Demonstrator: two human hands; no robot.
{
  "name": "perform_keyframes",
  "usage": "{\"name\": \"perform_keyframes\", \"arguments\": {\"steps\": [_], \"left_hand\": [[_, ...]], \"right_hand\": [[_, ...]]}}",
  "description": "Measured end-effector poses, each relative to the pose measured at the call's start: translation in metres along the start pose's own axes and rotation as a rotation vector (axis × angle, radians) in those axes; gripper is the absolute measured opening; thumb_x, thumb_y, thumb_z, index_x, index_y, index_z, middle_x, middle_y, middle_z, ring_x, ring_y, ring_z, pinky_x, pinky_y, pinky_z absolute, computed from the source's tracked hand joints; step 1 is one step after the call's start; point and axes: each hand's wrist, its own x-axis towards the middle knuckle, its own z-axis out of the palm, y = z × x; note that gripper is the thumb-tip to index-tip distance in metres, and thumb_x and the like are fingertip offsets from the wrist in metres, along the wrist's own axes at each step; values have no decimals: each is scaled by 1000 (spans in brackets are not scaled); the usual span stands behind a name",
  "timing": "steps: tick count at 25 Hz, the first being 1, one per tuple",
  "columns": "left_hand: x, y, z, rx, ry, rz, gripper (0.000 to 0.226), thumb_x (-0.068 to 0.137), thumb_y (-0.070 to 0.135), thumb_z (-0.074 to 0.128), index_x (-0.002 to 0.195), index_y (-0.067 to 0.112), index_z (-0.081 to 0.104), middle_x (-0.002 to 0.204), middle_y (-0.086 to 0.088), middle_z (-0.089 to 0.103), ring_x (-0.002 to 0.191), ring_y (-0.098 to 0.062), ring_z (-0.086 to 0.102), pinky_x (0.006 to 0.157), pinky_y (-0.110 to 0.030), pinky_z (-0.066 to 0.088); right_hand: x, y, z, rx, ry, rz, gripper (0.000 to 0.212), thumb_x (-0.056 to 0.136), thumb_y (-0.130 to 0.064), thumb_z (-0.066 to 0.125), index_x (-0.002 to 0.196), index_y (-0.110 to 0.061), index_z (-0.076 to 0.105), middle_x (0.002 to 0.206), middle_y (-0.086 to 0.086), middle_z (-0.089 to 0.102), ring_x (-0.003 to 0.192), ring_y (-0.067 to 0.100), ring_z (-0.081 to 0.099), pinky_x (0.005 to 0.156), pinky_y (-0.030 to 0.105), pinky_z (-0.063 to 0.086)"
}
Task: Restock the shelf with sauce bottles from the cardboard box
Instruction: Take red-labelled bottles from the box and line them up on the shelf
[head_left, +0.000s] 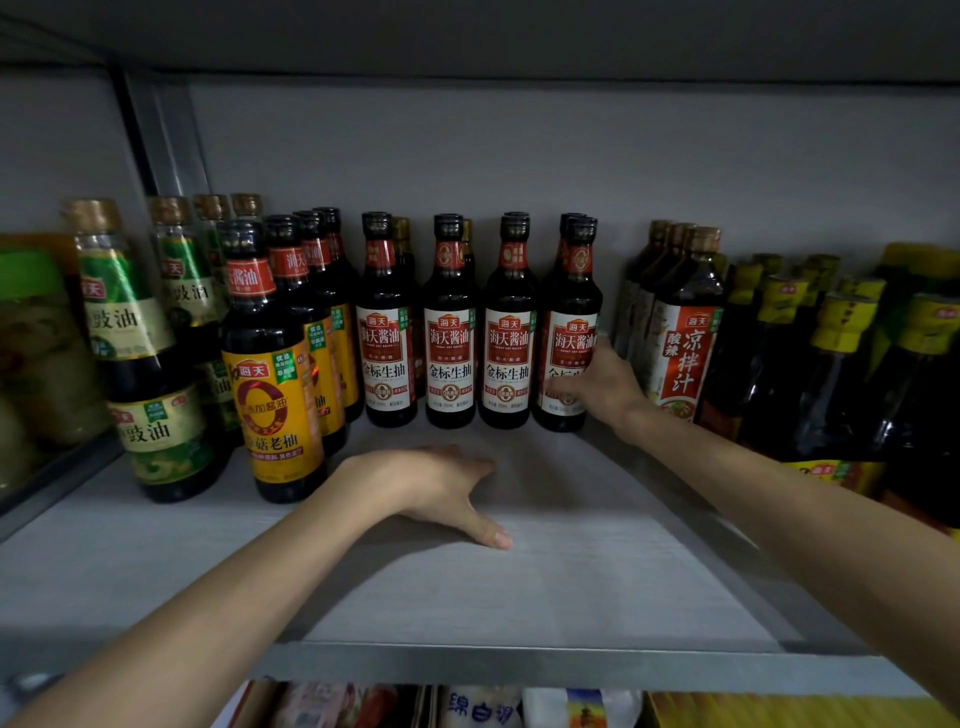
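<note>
The pale shelf (519, 587) carries dark sauce bottles along its back, with yellow-labelled bottles (275, 410) at the left and a row of four white-labelled bottles (449, 358) in the middle. The left grip (431, 483) lies palm down on the shelf board in front of that row, fingers straight and spread, holding nothing. The right grip (602, 384) is wrapped round the lower body of the rightmost bottle (571, 291) of the four, thumb across its label, the bottle standing upright on the shelf.
</note>
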Motion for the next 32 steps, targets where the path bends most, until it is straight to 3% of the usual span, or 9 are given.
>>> {"name": "perform_keyframes", "arguments": {"steps": [9, 13, 19, 23, 24, 27, 29, 32], "left_hand": [[4, -2, 1, -3, -6, -7, 101, 77, 75, 58, 157, 30, 15, 164, -6, 18, 147, -28, 24, 117, -41, 27], [5, -2, 1, -8, 2, 11, 98, 79, 72, 59, 155, 25, 21, 160, -7, 28, 142, -28, 33, 114, -40, 32], [0, -2, 4, -39, 54, 34, 97, 79, 69, 62, 155, 24, 23, 160, -2, 30, 142, -24, 35, 114, -36, 32], [-7, -1, 8, -116, 125, 61, 92, 81, 64, 65, 153, 17, 31, 159, -1, 33, 142, -21, 37, 115, -35, 32], [-10, -1, 9, -126, 140, 68, 88, 82, 63, 65, 151, 17, 34, 157, -1, 37, 140, -21, 40, 114, -35, 33], [-20, 13, 21, -43, 235, 49, 74, 83, 62, 63, 140, 19, 45, 144, -6, 52, 125, -27, 53, 102, -43, 44], [-30, 35, 29, -38, 382, 59, 66, 85, 59, 61, 138, 23, 47, 136, -8, 56, 120, -30, 55, 98, -45, 46], [-54, 87, 37, -251, 568, 200, 47, 92, 49, 60, 132, 27, 53, 116, -1, 66, 107, -24, 61, 88, -39, 51]], "right_hand": [[5, -1, 2, -39, 0, 15, 74, 75, -5, 83, 136, -7, 41, 134, 11, 61, 125, 27, 58, 105, 41, 47], [4, -2, 2, -37, 1, 23, 74, 76, -4, 81, 138, -6, 39, 136, 11, 59, 128, 27, 56, 107, 39, 45], [-6, -2, 0, -97, -100, 158, 78, 72, -27, 87, 136, -7, 48, 133, 9, 63, 126, 26, 59, 106, 37, 47], [-59, -21, -15, -262, -146, 190, 68, 81, -23, 81, 139, -5, 48, 141, 10, 55, 129, 28, 54, 103, 31, 43], [-77, -28, -20, -294, -135, 189, 63, 82, -23, 80, 135, -7, 51, 137, 10, 55, 125, 28, 55, 95, 28, 46], [-133, -38, -38, -319, -53, 98, 18, 83, -16, 75, 95, -17, 62, 104, 7, 69, 95, 24, 60, 64, 22, 44], [-169, -36, -51, -433, 52, 18, 12, 85, -13, 68, 95, -11, 63, 96, 10, 70, 93, 28, 63, 70, 26, 42], [-224, -31, -80, -549, 65, -94, 13, 82, -8, 63, 89, -19, 59, 82, 5, 69, 83, 27, 64, 70, 30, 39]]}}
